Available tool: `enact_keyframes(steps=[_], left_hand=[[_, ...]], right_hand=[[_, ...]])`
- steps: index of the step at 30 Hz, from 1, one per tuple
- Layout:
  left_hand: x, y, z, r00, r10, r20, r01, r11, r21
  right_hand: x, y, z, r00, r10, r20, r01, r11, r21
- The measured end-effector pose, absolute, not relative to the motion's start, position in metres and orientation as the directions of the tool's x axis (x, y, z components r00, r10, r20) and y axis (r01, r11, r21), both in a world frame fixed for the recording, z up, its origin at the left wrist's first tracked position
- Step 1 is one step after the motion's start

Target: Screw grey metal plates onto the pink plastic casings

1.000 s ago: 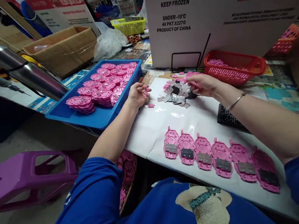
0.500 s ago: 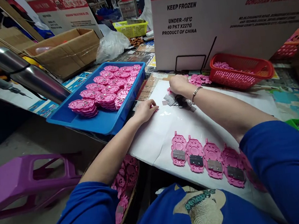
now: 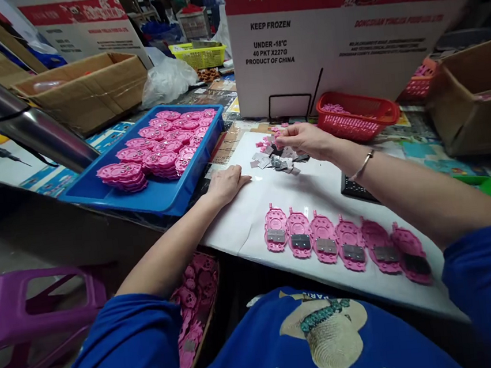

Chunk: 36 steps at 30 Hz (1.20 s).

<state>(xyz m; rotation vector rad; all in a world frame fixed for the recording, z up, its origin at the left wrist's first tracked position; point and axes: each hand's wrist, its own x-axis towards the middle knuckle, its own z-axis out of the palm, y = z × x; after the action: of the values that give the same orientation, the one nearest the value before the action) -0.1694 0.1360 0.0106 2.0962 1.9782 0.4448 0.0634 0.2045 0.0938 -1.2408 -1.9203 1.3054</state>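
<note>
A row of several pink plastic shells (image 3: 299,226), each with a grey or dark rectangular plate, lies along the near edge of the white work surface (image 3: 241,225). Beyond them is a loose pile of grey plates (image 3: 284,160), with small pink parts (image 3: 264,143) at its back. My right hand (image 3: 304,138) is over the pile's right side, thumb and fingertips pinched on a small pink piece. My left hand (image 3: 227,184) rests on the surface beside the blue tray, fingers curled together; anything beneath them is hidden.
The blue tray (image 3: 159,193) at the left holds stacked pink shells. A red basket (image 3: 356,120) stands behind my right forearm, in front of a tall white carton (image 3: 314,44). A dark tray (image 3: 356,188) lies under that forearm. A steel cylinder (image 3: 45,131) leans at the left.
My right hand has risen from the pile and uncovered more grey plates. My left hand has flattened somewhat near its former place. The camera view has shifted, showing more of the right side.
</note>
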Motion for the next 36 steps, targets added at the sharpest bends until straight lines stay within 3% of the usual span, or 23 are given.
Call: enact_keyframes(steps=[5,9,12,13,15,18,21,24,28,30,32,36], left_hand=[[-0.166,0.127,0.016,0.0,0.989,0.145,0.826,-0.082,0.558],[-0.142,0.095,0.031,0.028,0.992,0.125,0.638,-0.114,0.761],[-0.112,0.057,0.042,0.129,0.99,0.049,0.46,-0.104,0.882],[-0.103,0.045,0.045,0.187,0.982,-0.009,0.275,-0.044,0.96],[-0.086,0.025,0.049,0.294,0.953,-0.069,0.05,0.056,0.997],[-0.07,0.007,0.051,0.376,0.922,-0.093,-0.068,0.127,0.99],[-0.061,0.0,0.05,0.418,0.902,-0.103,-0.079,0.149,0.986],[-0.054,-0.001,0.049,0.445,0.888,-0.117,-0.099,0.178,0.979],[-0.044,0.0,0.047,0.414,0.894,-0.169,-0.124,0.239,0.963],[-0.037,0.0,0.046,0.425,0.886,-0.186,-0.108,0.254,0.961],[-0.027,0.0,0.046,0.445,0.875,-0.189,-0.082,0.25,0.965],[0.0,-0.002,0.048,0.505,0.844,-0.179,-0.054,0.238,0.97]], right_hand=[[0.099,0.148,0.104,-0.479,0.876,-0.052,0.254,0.082,-0.964],[0.12,0.101,0.106,-0.446,0.894,0.047,0.324,0.21,-0.923],[0.129,0.071,0.101,-0.475,0.834,0.28,0.49,0.515,-0.704],[0.131,0.063,0.098,-0.509,0.779,0.367,0.52,0.618,-0.589],[0.134,0.048,0.091,-0.567,0.64,0.518,0.544,0.764,-0.347],[0.137,0.03,0.078,-0.613,0.457,0.645,0.559,0.827,-0.054],[0.142,0.016,0.067,-0.66,0.344,0.667,0.529,0.844,0.088],[0.151,0.003,0.062,-0.642,0.356,0.679,0.498,0.867,0.017],[0.171,-0.011,0.065,-0.413,0.586,0.697,0.528,0.778,-0.341],[0.183,-0.016,0.066,-0.292,0.665,0.687,0.589,0.691,-0.419],[0.193,-0.019,0.066,-0.282,0.675,0.682,0.615,0.673,-0.411],[0.212,-0.028,0.058,-0.444,0.584,0.68,0.582,0.764,-0.277]])
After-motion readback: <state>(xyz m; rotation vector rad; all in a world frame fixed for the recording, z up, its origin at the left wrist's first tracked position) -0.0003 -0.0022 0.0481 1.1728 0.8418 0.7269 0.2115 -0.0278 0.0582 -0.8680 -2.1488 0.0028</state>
